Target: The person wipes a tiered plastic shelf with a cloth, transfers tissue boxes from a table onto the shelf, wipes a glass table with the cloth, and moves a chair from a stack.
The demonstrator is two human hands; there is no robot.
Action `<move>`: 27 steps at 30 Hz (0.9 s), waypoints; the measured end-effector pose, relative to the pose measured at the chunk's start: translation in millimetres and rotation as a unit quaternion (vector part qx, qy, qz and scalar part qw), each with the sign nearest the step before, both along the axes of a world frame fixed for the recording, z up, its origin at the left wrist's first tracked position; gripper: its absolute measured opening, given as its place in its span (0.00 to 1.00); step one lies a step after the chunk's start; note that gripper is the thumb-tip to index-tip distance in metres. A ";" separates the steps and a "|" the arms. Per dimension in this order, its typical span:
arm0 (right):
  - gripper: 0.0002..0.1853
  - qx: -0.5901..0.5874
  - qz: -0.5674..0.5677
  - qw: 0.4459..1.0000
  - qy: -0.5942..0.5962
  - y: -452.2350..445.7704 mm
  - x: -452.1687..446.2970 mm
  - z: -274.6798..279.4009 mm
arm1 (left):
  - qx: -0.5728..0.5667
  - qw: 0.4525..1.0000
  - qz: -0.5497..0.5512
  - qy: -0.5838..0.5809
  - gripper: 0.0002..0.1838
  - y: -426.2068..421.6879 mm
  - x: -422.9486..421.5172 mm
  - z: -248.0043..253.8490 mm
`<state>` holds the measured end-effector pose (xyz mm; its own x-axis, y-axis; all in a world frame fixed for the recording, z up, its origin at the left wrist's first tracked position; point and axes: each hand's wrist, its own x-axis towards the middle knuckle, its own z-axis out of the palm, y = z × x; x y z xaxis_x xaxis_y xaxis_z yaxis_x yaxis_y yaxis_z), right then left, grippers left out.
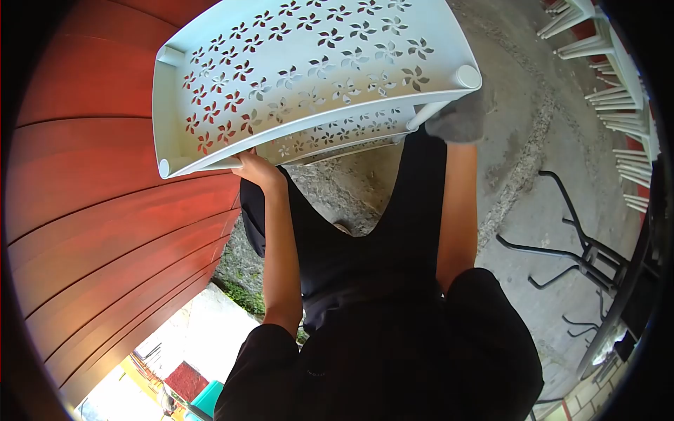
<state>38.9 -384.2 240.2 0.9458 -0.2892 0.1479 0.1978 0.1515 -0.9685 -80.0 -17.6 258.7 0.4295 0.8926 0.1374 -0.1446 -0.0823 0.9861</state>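
Observation:
A white plastic shelf rack (pixel 302 70) with pinwheel-shaped cut-outs fills the top middle of the head view, tilted. Below its upper tier a lower tier (pixel 337 135) shows in part. My left hand (pixel 254 170) is closed around a post under the rack's near left edge; some of its fingers are hidden behind the rim. At the near right corner, my right hand (pixel 456 125) is covered by a grey, fuzzy cloth or mitt, which is close against the rack's corner post (pixel 428 114). The fingers of that hand cannot be seen.
A red panelled wall (pixel 119 189) rises close on the left. Rough concrete ground (pixel 512 140) lies below and to the right. Stacked white chairs (pixel 618 91) stand at the far right, above a black-legged piece of furniture (pixel 597 256). A teal object (pixel 205 401) shows at lower left.

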 end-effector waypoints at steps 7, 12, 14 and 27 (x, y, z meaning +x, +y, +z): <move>0.16 -0.088 -0.016 0.992 0.091 29.1 71.9 -90.6 | 0.006 1.000 -0.014 -0.006 0.18 -11.6 0.5 15.1; 0.17 -0.125 0.010 0.980 0.156 38.5 66.8 -137.2 | 0.005 0.999 -0.045 0.010 0.18 -16.1 -6.8 21.5; 0.17 -0.132 0.017 0.977 0.168 37.0 62.4 -145.0 | -0.002 0.999 -0.048 0.023 0.19 -16.7 -8.5 22.3; 0.18 -0.137 0.039 0.970 0.198 27.6 53.7 -155.0 | -0.014 0.998 -0.065 0.004 0.20 -3.5 -16.1 14.1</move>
